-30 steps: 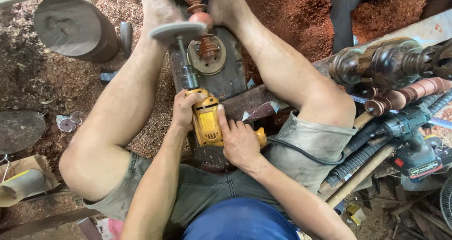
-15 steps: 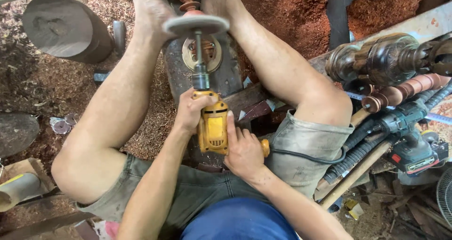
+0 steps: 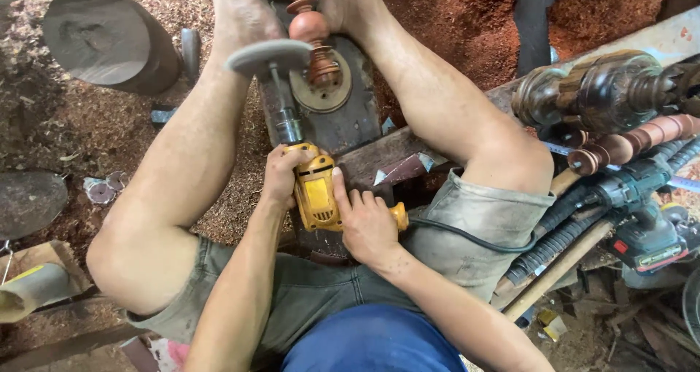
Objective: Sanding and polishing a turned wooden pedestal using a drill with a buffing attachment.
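Drill was yellow, one, gripped by left hand at front and right hand at rear, between bare legs | floor covered in sawdust | grey disc had swung left of turned wooden spindle since half-second before | two hands clenched on drill.

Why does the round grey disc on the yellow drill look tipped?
Tipped: the round grey disc leans on its slanted shaft, beside the reddish turned wooden spindle.
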